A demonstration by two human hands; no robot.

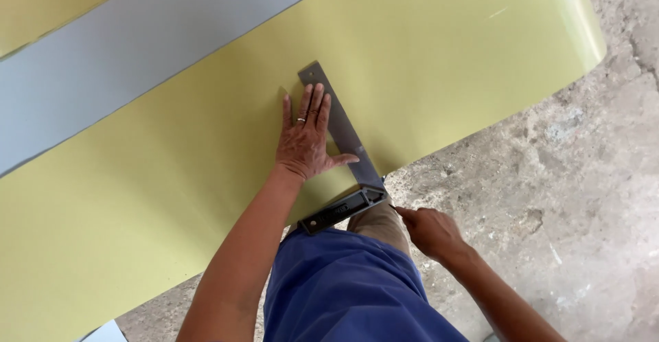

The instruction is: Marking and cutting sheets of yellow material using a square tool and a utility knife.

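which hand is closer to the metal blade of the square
Left. The left hand lies flat on the yellow sheet, fingers over the square's blade. The right hand is below its corner, off the blade.

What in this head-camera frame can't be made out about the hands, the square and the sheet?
- Right hand: whatever thin tool it pinches is too small to identify.
- Try square: the left hand covers part of the blade; markings are too small to see.
- Yellow sheet: cut off by the frame's left and top edges.
- Edge under the square's stock: hidden by the knee.
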